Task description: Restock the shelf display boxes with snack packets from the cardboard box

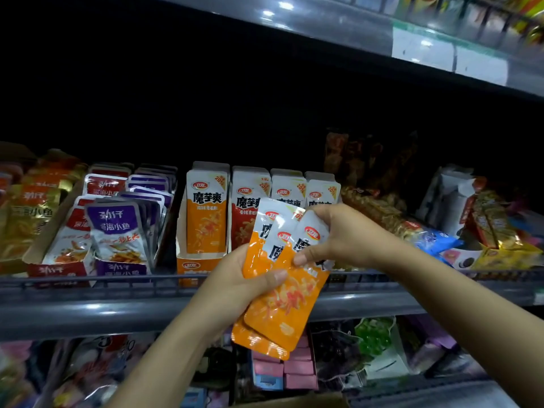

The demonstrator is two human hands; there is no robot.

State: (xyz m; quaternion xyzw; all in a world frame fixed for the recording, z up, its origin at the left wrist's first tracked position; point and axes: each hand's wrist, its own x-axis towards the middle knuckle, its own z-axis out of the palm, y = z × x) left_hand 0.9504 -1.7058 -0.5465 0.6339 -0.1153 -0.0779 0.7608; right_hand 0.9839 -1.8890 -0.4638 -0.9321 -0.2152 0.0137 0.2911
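Observation:
Both hands hold a fanned bunch of orange-and-white snack packets [282,301] in front of the middle shelf. My left hand [235,287] grips the bunch from the left, thumb across the front packet. My right hand [335,234] pinches the tops of the packets from the right. Just behind stands an orange display box [194,265] with an upright orange packet [206,213] in it, and beside it a red packet [245,213] of the same brand. A brown cardboard edge [297,401], maybe the cardboard box, shows at the bottom.
Purple and red fish-snack packets [114,231] fill display boxes to the left. Mixed snacks [441,225] lie on the right of the shelf. A grey shelf rail [88,313] runs across the front. Another shelf [382,33] hangs overhead; more goods [294,369] sit below.

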